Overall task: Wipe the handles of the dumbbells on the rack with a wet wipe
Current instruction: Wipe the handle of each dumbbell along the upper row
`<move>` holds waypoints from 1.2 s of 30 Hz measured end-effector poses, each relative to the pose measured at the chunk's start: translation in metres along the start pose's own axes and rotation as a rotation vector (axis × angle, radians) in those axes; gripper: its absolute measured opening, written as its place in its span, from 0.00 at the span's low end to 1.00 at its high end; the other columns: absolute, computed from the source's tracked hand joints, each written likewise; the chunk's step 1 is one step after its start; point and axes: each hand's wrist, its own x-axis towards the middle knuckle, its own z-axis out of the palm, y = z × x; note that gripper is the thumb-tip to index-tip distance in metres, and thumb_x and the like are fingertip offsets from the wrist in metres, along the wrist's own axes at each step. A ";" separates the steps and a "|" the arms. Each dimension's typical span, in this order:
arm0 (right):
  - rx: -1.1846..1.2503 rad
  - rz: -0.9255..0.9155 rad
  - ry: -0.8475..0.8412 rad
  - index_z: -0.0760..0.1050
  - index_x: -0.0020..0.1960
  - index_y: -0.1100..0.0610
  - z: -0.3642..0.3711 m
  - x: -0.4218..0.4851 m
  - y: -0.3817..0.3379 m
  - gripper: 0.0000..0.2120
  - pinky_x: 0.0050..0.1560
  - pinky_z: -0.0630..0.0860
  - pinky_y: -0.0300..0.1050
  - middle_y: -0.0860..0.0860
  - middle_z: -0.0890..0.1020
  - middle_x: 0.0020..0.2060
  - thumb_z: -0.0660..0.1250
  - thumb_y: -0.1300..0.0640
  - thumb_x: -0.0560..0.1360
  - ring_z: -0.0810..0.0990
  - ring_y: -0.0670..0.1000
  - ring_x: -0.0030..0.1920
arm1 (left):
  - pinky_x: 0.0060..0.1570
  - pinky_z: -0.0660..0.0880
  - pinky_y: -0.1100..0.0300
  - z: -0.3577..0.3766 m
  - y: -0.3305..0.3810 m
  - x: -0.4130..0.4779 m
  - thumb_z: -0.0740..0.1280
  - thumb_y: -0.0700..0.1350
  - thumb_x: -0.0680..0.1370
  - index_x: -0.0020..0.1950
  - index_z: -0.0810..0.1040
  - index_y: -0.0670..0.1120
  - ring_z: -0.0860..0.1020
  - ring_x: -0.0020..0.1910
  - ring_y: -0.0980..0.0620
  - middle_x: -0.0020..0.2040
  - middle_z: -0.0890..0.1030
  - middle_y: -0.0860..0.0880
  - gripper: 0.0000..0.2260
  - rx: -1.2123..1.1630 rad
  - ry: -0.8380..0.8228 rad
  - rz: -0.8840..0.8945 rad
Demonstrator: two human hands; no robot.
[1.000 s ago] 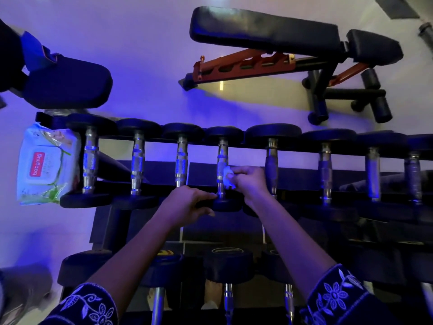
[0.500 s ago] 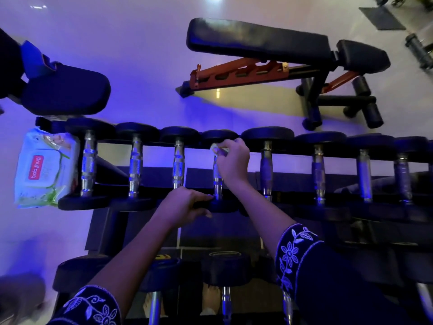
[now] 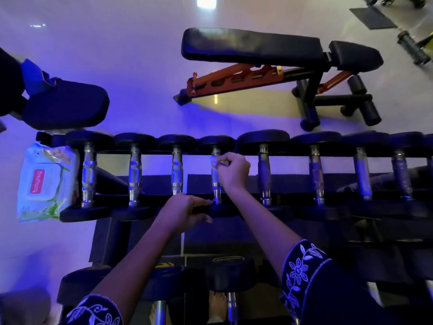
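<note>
Eight dumbbells at least lie side by side across the top tier of the rack (image 3: 304, 156). Each one bridges the far and near rails, so its bare metal handle hangs free between them and can be reached all round.

The fourth dumbbell (image 3: 216, 191) from the rack's left end is the one being worked on. The right grip (image 3: 234, 171) is clenched on the wipe (image 3: 215, 161), folding it round the handle close to the far rail, just under the far head. From there a pull toward the near rail would probably cover the rest of the handle.

The left grip (image 3: 185, 211) curls over this dumbbell's near head (image 3: 223, 211) at the near rail, thumb on top and fingers below. That looks meant to keep the dumbbell from rolling or sliding while the wipe rubs it.

Both forearms reach forward from the bottom edge of the view. The right arm is stretched further and its wrist bends inward over the handle. The left wrist sits lower and turns right toward the head.

A pack of wipes (image 3: 46, 181) lies at the rack's left end, touching the first dumbbell, handy for a fresh sheet. I cannot tell which handles are already clean.
</note>
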 end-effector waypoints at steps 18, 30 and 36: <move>-0.055 -0.060 -0.040 0.81 0.40 0.60 -0.010 -0.047 0.023 0.04 0.37 0.71 0.37 0.54 0.83 0.36 0.70 0.67 0.67 0.79 0.49 0.38 | 0.42 0.69 0.67 0.001 0.002 0.000 0.77 0.57 0.67 0.62 0.81 0.54 0.82 0.47 0.56 0.50 0.86 0.53 0.24 0.030 -0.003 -0.067; -0.027 -0.048 -0.069 0.77 0.50 0.56 -0.066 -0.038 0.034 0.07 0.43 0.69 0.38 0.51 0.81 0.45 0.69 0.58 0.73 0.78 0.50 0.44 | 0.47 0.76 0.60 0.010 0.039 -0.002 0.72 0.66 0.63 0.56 0.82 0.61 0.80 0.49 0.62 0.49 0.83 0.62 0.23 -0.064 0.120 -0.288; 0.103 0.005 0.048 0.77 0.45 0.56 -0.103 -0.019 0.043 0.05 0.44 0.72 0.41 0.48 0.79 0.37 0.72 0.58 0.71 0.78 0.49 0.41 | 0.54 0.75 0.63 0.033 0.091 0.010 0.79 0.54 0.64 0.60 0.82 0.47 0.79 0.52 0.59 0.54 0.82 0.52 0.27 -0.296 0.098 0.002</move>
